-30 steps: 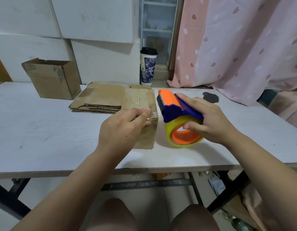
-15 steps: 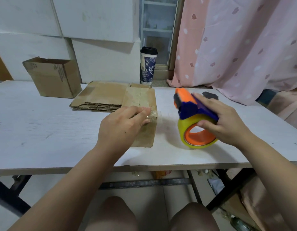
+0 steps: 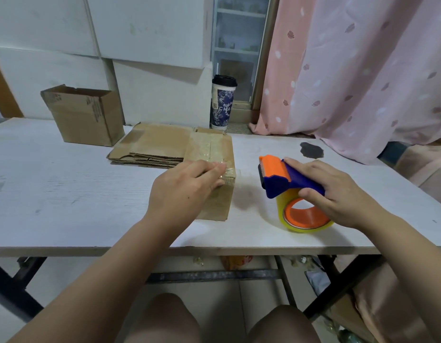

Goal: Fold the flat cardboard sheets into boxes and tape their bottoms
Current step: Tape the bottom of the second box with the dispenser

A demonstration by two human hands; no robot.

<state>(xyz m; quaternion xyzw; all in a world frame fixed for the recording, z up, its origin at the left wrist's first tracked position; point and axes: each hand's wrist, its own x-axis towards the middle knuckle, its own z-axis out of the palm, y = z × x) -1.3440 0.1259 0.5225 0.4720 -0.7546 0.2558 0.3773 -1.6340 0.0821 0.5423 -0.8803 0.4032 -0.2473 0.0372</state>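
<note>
1. Now, a cardboard box (image 3: 215,154) is seen near the middle of the table (image 3: 66,194), somewhat closer to the near edge, with a strip of clear tape run along its upper face.
2. The left hand (image 3: 182,191) is laid over the near rim of the box; its fingers are stretched almost flat and pressed down on the tape end, and nothing is gripped.
3. A tape dispenser (image 3: 283,179) is clamped in the right hand (image 3: 338,191): the fingers are wrapped over the blue handle and the thumb is set against the side of the yellowish tape roll (image 3: 288,222).
4. The roll is rested on the table to the right of the box, clear of it and close to the near edge, with the orange head pointed toward the far edge.
5. A stack of flat cardboard sheets (image 3: 155,144) is spread behind the box toward the far edge, just beside its left side; whether the two touch cannot be told.
6. An open box (image 3: 85,115) is stood at the far edge, toward the far left corner.
7. A lidded cup (image 3: 223,102) is seen past the far edge, next to a pink curtain (image 3: 362,70).
8. A dark patch (image 3: 311,150) is marked on the tabletop toward the far right corner.
</note>
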